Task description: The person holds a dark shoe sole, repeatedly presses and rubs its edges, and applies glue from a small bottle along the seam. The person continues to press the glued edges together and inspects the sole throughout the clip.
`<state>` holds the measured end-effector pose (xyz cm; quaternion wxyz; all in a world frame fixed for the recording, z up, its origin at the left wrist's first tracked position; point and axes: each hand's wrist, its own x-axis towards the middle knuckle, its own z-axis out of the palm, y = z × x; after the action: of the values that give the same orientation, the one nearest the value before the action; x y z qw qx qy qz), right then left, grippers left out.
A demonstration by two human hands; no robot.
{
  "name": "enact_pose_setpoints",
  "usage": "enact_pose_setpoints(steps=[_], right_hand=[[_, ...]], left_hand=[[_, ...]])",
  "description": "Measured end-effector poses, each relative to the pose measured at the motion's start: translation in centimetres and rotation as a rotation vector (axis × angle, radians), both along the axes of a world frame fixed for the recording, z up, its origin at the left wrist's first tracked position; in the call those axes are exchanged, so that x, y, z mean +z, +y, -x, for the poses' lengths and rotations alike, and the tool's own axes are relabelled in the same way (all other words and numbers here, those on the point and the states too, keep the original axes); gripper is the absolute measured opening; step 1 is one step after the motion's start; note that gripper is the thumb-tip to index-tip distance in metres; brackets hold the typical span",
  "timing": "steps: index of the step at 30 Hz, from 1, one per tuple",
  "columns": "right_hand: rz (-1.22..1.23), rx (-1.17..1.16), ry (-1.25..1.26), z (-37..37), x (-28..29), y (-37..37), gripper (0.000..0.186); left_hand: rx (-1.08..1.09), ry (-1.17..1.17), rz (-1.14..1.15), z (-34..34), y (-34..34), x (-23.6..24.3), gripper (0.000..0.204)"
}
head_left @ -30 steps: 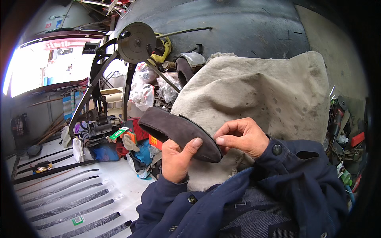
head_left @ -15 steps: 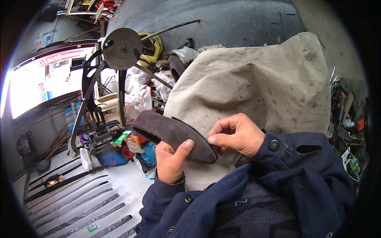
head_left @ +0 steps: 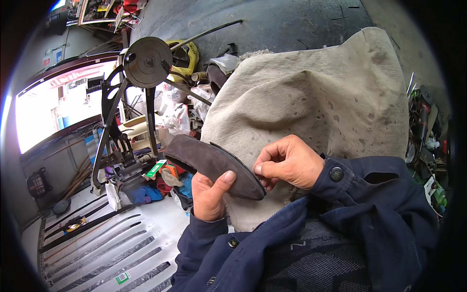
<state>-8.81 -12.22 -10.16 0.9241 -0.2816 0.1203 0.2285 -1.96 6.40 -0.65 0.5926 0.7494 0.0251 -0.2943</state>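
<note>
A dark brown suede shoe [head_left: 206, 158] lies tilted on its side over my lap, its opening to the left and its pointed toe toward the lower right. My left hand [head_left: 210, 193] grips it from below, thumb pressed on the upper near the toe and the other fingers hidden behind it. At the sole edge close to the toe, my right hand [head_left: 289, 163] is closed in a pinch, its fingertips against the shoe. Whatever may be between those fingers is too small to make out. Under both hands spreads a stained beige cloth [head_left: 272, 97].
A black hand-cranked machine with a round wheel [head_left: 147, 62] stands at the left. Behind the cloth are another dark shoe [head_left: 215, 78], plastic bags [head_left: 172, 114] and a yellow object [head_left: 190, 57]. Tools [head_left: 423, 117] crowd the right side. Dark strips [head_left: 116, 243] cross the pale surface at lower left.
The view has shifted slightly, moving the background a little. Both hands keep nearly the same hold on the shoe, and the right fingers stay at the sole edge.
</note>
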Motion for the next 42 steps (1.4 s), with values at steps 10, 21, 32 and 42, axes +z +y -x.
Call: enact_pose_setpoints(steps=[10,21,32,42], right_hand=[[0.061,-0.035,-0.008,0.12,-0.11,0.13,0.015],[0.142,-0.034,0.004,-0.39,-0.04,0.22,0.013],[0.143,-0.015,0.02,-0.53,-0.01,0.22,0.014],[0.179,-0.095,0.018,-0.83,0.2,0.29,0.015]], left_hand=[[-0.053,-0.03,-0.029,0.06,0.14,-0.39,0.026],[-0.133,-0.032,-0.033,0.3,0.03,-0.35,0.023],[-0.122,0.003,-0.061,0.23,-0.04,-0.19,0.025],[-0.203,0.021,-0.078,0.13,-0.12,-0.07,0.021]])
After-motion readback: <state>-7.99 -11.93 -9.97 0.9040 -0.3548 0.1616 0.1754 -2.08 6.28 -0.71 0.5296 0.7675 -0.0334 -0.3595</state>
